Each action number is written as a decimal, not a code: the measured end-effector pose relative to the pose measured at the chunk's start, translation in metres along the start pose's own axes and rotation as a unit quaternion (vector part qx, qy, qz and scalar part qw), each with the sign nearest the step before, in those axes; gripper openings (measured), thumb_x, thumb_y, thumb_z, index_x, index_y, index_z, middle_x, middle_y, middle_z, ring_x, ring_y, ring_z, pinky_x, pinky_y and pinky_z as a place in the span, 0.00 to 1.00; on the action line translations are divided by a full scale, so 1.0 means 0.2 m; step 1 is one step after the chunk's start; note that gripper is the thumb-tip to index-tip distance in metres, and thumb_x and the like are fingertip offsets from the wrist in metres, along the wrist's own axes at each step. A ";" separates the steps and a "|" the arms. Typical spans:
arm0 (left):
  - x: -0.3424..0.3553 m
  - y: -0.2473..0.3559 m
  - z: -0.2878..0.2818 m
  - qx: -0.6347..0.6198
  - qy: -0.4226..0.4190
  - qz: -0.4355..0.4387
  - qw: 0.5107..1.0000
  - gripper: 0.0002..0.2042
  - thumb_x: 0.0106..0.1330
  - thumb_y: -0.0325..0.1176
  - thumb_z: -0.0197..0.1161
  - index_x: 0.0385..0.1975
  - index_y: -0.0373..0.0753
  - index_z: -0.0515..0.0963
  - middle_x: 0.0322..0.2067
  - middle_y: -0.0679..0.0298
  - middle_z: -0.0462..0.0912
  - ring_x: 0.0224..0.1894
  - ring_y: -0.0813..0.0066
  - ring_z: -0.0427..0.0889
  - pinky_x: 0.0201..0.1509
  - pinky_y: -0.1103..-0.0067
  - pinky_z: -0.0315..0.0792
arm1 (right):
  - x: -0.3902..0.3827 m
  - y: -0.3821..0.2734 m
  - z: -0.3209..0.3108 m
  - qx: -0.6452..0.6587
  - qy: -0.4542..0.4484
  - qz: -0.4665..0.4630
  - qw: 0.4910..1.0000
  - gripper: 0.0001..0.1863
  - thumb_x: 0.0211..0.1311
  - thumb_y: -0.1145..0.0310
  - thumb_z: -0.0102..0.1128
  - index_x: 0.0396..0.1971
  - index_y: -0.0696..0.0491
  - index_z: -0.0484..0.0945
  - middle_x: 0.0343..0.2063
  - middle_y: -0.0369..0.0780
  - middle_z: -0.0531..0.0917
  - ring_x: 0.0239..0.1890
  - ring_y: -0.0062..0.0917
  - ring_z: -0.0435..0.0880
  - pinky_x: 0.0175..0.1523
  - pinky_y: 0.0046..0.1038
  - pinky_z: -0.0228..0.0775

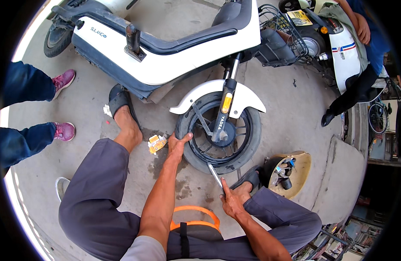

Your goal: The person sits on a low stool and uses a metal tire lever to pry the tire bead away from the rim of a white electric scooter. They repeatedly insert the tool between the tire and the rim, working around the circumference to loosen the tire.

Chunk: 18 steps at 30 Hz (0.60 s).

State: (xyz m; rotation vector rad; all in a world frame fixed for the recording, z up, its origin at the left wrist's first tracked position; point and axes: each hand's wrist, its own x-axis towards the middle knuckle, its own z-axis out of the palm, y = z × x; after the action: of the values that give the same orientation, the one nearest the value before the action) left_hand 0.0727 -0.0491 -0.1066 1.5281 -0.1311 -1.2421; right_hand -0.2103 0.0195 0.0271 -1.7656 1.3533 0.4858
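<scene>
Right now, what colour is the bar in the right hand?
The bar is silvery; it shows best in the head view, the only one here.

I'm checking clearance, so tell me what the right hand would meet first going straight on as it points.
Probably the black rubber tyre; the right hand points at its lower edge, along the slim silver metal lever it holds. Depth is unclear.

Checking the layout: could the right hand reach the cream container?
Probably yes: the cream container is open nearby, though the right hand grips a metal bar and the right foot lies between.
</scene>
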 end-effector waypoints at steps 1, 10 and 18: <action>0.01 0.05 0.00 0.001 -0.002 -0.002 1.000 0.33 0.50 0.40 0.78 0.54 0.27 0.75 0.48 0.50 0.83 0.50 0.62 0.80 0.58 0.72 0.70 | -0.01 -0.02 -0.01 -0.035 -0.012 0.011 0.999 0.37 0.70 0.71 0.50 0.74 0.49 0.44 0.43 0.64 0.78 0.51 0.57 0.78 0.54 0.47 0.67; 0.11 -0.05 -0.10 0.004 0.023 0.008 1.000 0.44 0.58 0.58 0.71 0.63 0.25 0.67 0.58 0.43 0.75 0.60 0.56 0.74 0.65 0.69 0.66 | 0.05 -0.23 -0.61 -0.089 0.021 -0.061 0.994 0.14 0.67 0.72 0.52 0.52 0.54 0.70 0.45 0.52 0.82 0.46 0.52 0.81 0.49 0.48 0.71; -0.05 -0.31 0.04 -0.073 0.114 -0.083 0.987 0.52 0.55 0.65 0.69 0.64 0.20 0.63 0.63 0.40 0.69 0.65 0.51 0.69 0.70 0.67 0.60 | 0.19 -0.11 -0.87 -0.093 0.142 -0.155 0.973 0.09 0.60 0.74 0.61 0.41 0.53 0.80 0.33 0.44 0.79 0.43 0.44 0.79 0.48 0.40 0.70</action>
State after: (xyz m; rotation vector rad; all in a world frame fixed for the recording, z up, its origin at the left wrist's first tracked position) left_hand 0.0313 -0.0241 -0.1480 1.5643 0.2368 -1.1675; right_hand -0.2071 -0.1410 0.1078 -2.2232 1.2166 0.1949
